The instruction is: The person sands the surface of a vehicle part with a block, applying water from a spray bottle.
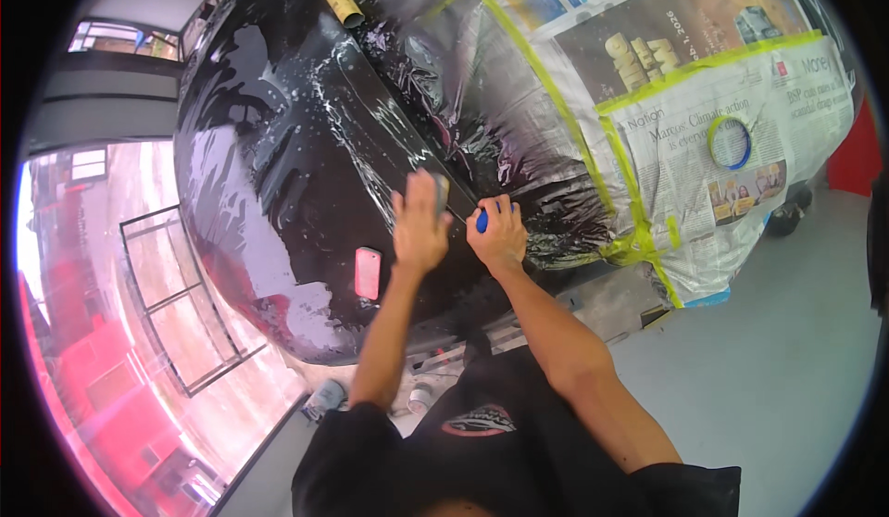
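Observation:
A glossy black car body panel point(306, 165), wet with whitish streaks, fills the middle of the view. My left hand point(419, 225) lies on it with fingers stretched forward, slightly blurred. Between its thumb and fingers shows the edge of a small grey pad point(442, 193), mostly hidden. To the right, my right hand point(501, 232) is closed around a blue object point(482, 221); only a rounded bit of it shows, too little to tell its kind. A pink rectangular block point(368, 273) rests on the panel, left of my left forearm.
A yellow roll point(344, 5) lies farther up the panel. Newspaper point(685, 119) and clear plastic film, edged with yellow-green masking tape point(546, 82), cover the right side. A tape roll point(729, 142) sits on the newspaper. Cans point(324, 398) stand below the panel's near edge.

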Demonstrator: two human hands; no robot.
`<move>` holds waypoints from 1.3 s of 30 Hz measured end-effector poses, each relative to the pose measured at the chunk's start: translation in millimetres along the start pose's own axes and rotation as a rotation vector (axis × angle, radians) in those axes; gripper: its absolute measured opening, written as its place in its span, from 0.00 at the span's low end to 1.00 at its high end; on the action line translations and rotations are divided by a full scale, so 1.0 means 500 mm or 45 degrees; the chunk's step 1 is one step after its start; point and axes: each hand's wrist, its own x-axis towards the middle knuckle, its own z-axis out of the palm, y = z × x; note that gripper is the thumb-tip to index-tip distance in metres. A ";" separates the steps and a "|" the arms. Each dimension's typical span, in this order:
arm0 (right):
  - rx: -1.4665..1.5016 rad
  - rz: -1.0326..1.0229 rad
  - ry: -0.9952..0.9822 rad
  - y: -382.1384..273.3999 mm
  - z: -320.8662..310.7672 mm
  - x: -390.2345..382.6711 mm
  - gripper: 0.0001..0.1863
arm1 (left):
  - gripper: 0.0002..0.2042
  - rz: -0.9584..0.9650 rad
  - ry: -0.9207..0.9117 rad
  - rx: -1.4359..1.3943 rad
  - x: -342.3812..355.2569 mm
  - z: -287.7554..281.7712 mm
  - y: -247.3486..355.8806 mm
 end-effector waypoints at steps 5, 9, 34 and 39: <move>0.117 -0.057 -0.043 -0.083 0.008 -0.004 0.08 | 0.30 -0.389 0.373 0.260 0.248 -0.122 -0.244; 0.017 0.047 -0.069 -0.018 0.003 0.000 0.08 | 0.37 -0.133 0.146 0.238 0.061 0.007 -0.047; 0.067 -0.041 -0.047 -0.055 0.006 -0.003 0.09 | 0.31 -0.306 0.420 0.149 0.251 -0.064 -0.200; 0.012 0.013 -0.004 -0.005 -0.001 -0.006 0.08 | 0.42 -0.073 0.072 -0.073 -0.020 0.050 0.034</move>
